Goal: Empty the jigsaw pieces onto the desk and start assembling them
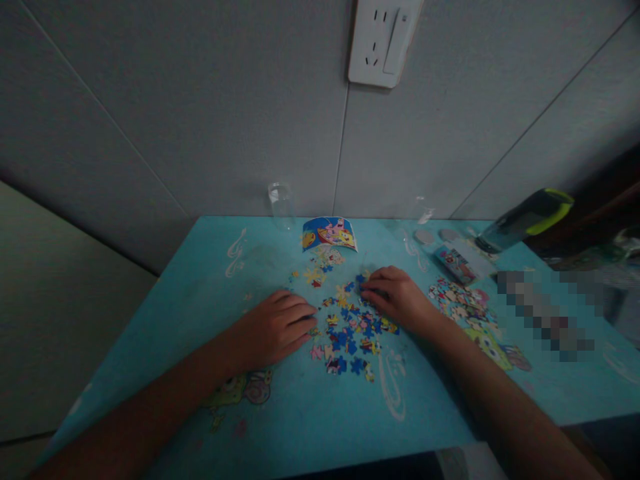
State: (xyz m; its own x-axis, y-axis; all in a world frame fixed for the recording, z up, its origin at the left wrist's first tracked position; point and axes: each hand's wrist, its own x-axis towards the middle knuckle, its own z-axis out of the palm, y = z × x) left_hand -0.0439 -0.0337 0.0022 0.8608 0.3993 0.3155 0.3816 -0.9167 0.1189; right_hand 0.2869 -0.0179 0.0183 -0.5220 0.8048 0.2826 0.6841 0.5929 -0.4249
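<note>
Loose jigsaw puzzle pieces, mostly blue with some yellow and pink, lie spread on the table between my hands. My left hand rests palm down at their left edge, its fingers loosely extended and holding nothing I can see. On the other side, my right hand has its fingers curled together, the tips at a blue puzzle piece near the top of the spread. Its palm hides some pieces. Behind them stands a curved picture card with cartoon figures. Several yellowish pieces lie just in front of the card.
A second heap of pieces lies right of my right forearm, near a small picture box. Clear cylinders stand by the wall, with round lids at right. A dark bottle with a green cap stands at the far right.
</note>
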